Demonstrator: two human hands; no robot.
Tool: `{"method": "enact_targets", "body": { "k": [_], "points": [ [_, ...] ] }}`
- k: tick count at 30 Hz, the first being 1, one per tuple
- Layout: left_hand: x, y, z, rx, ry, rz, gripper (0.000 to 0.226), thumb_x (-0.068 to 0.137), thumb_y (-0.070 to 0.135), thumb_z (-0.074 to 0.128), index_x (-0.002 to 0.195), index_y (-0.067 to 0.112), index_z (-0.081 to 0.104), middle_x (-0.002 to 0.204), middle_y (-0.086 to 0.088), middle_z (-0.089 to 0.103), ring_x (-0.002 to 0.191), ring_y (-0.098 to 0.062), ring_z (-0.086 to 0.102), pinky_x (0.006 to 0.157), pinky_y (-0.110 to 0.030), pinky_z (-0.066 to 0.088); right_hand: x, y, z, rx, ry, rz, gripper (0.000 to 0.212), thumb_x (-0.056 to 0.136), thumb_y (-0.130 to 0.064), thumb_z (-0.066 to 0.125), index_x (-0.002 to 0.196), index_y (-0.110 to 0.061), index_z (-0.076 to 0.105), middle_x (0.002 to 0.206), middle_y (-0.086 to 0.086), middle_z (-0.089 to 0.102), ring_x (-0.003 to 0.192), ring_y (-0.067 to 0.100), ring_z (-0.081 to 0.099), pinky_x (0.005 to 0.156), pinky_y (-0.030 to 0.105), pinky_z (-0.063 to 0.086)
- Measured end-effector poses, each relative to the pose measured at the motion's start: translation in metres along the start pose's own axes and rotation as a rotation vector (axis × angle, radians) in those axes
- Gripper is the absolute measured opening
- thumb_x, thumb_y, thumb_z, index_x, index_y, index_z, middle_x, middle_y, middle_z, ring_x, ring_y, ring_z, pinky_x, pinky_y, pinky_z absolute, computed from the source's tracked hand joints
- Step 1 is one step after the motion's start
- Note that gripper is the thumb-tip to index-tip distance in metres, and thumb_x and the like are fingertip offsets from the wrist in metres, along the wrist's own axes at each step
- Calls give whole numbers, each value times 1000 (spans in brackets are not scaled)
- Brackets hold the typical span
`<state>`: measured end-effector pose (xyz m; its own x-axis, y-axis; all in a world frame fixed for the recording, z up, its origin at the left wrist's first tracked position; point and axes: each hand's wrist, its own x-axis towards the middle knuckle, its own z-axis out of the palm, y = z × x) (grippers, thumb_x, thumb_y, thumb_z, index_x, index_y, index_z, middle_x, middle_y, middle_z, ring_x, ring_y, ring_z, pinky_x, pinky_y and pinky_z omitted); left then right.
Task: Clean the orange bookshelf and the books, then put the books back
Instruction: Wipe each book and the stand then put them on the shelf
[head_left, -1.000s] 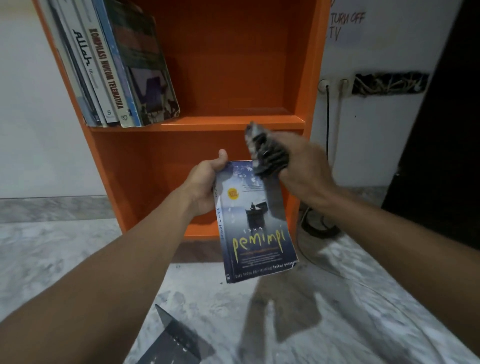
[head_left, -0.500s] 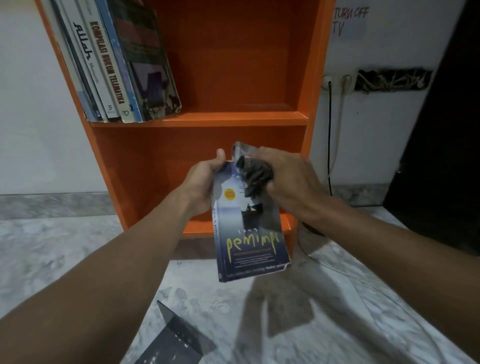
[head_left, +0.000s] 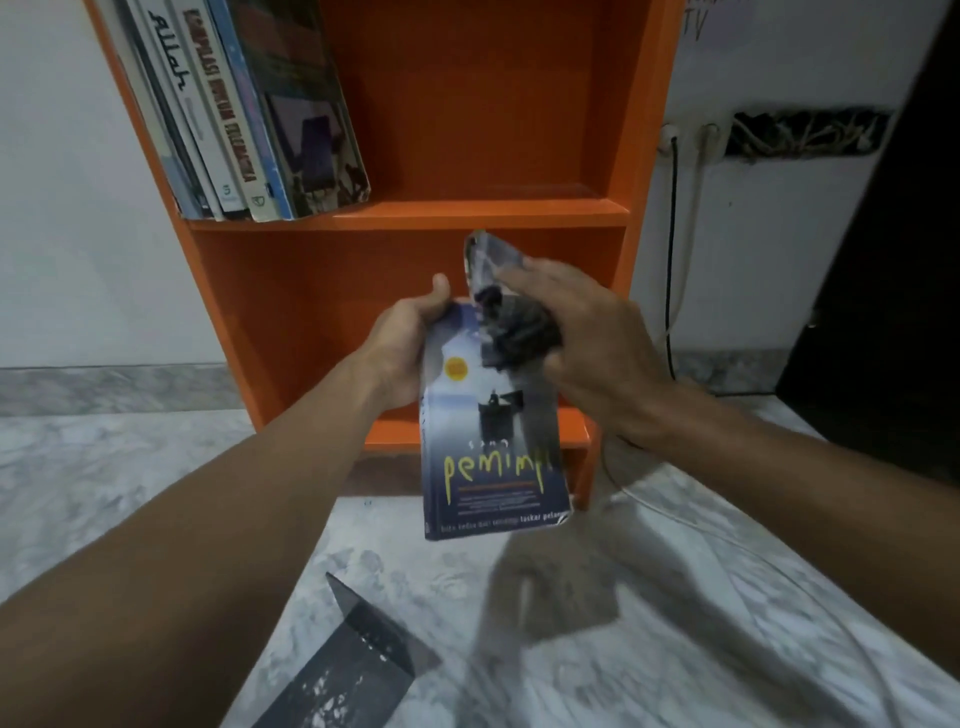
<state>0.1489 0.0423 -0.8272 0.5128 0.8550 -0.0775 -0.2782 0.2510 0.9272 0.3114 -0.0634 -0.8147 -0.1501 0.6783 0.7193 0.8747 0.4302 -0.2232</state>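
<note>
**A:** Where is the dark blue paperback book (head_left: 488, 441) with the yellow title to be found?

**B:** It is held upright in the air in front of the lower compartment of the orange wooden bookshelf (head_left: 467, 130), with its front cover turned towards the camera. Its upper left corner is gripped by the left hand (head_left: 402, 358). The thumb is laid over the top edge. The other fingers are curled behind the spine and cannot be seen.

**A:** And how is the right hand (head_left: 587, 343) occupied?

**B:** A crumpled dark grey cloth (head_left: 519, 332) is pressed by it against the upper right part of the cover. The cloth is held under the palm, with the fingers (head_left: 519, 270) bent loosely over it. A paler end of the cloth is seen sticking up above them.

**A:** What is kept on the bookshelf itself?

**B:** A row of tall thin books (head_left: 249, 114) is stood on the upper shelf board, leaned to the left against the side wall. Some spine lettering can be read, though most is blurred.

**A:** What is seen around it?

**B:** The bookshelf is set on a grey-white marbled floor (head_left: 130, 467) against a white wall (head_left: 62, 208). A flat dark speckled object (head_left: 358, 670) is laid on the floor near the bottom edge; what it is cannot be told. To the right of the bookshelf, two wall sockets (head_left: 691, 137) are mounted, and a black cable (head_left: 672, 249) and a white cable (head_left: 688, 234) are hung down from them.
</note>
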Motion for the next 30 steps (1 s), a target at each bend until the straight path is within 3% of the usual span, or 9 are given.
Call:
{"method": "enact_targets", "body": {
  "k": [4,7,9,14,17,21,24,27,30],
  "points": [
    [2,9,9,24,64,85,49,98,50,44,110,7,65,102,-15,71,90,-30,69,79,-40,57,-58,-5,44,-118,-233,-211,66,72,9,66,131,-19,57,144,15,48,130,39,46,98,54,48],
    [2,5,-7,99,138,150,42,100,45,45,98,8,65,90,-11,69,81,-27,68,78,-39,54,-113,2,53,-60,-692,-505,35,84,-11,65,116,-26,58,123,6,61,106,34,61,83,47,54],
    [1,-2,-19,141,169,165,39,100,42,45,95,8,65,87,-10,69,79,-26,67,83,-42,53,-114,5,36,-11,-793,-484,43,76,-13,66,115,-29,60,113,0,66,97,29,65,76,39,54],
    [5,-8,-26,152,176,137,37,100,40,48,96,8,66,86,-11,71,79,-29,67,71,-38,56,-36,8,-6,85,-106,-153,48,74,-15,59,122,-19,66,113,4,69,103,21,65,84,40,55],
    [10,-13,-16,109,118,119,42,101,42,44,102,5,65,97,-16,69,88,-32,65,77,-38,52,1,5,5,3,26,42,57,72,-2,63,126,-22,63,117,6,66,109,28,60,90,48,50],
    [12,-5,-4,34,162,171,38,99,41,48,100,7,64,89,-11,70,82,-26,68,71,-36,58,-58,-9,56,49,-202,-100,68,69,15,60,128,-19,62,141,14,51,133,33,42,109,49,37],
    [18,-8,-23,98,255,252,33,98,36,53,95,8,69,87,-10,72,83,-27,69,79,-42,56,-123,-4,83,72,-461,-453,37,78,-3,67,111,-20,70,130,8,61,120,31,54,101,43,44],
    [23,-22,-43,178,345,247,29,98,33,55,90,11,71,85,-10,73,81,-28,69,83,-46,55,-142,6,92,81,-989,-186,39,69,-5,62,103,-23,67,114,-1,64,109,27,56,85,42,49],
    [29,-36,-51,129,382,224,25,98,28,56,88,9,69,83,-10,71,75,-27,67,76,-40,54,-136,6,102,161,-1179,28,27,69,-7,52,89,-15,67,97,9,67,94,31,60,76,37,52]
  ]
}}
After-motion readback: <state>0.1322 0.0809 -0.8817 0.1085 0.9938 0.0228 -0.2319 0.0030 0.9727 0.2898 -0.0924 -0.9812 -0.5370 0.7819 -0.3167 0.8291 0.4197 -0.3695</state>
